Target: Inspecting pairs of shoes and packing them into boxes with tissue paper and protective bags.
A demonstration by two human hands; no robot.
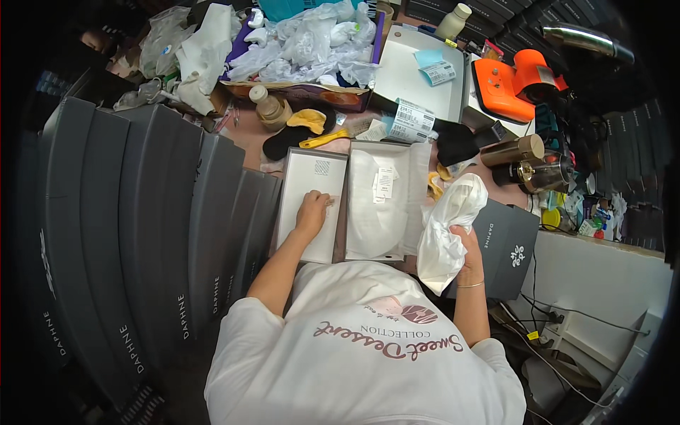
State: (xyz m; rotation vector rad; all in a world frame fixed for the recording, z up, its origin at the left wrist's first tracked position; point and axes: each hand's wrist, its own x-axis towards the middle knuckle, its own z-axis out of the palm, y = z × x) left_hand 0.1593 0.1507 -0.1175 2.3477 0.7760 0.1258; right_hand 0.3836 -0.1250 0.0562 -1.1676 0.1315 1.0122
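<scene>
My right hand [469,253] grips a white wrapped bundle [446,234], its wrapping wrinkled and what is inside hidden. My left hand [312,214] is over a shallow grey box part with a white inside [309,244], perhaps a lid. Its fingers are curled together at a small pale thing, too small to name. Between the hands lies an open shoebox [352,249] lined with white tissue paper [368,227]. White paper tags [384,183] rest on the tissue.
Grey shoeboxes [163,212] stand in a row at the left. Another grey box [506,248] lies right of the bundle. Behind are a yellow-handled tool [324,139], a carton of plastic bags [304,49], label sheets [412,120], an orange device [499,88] and a bottle [511,151].
</scene>
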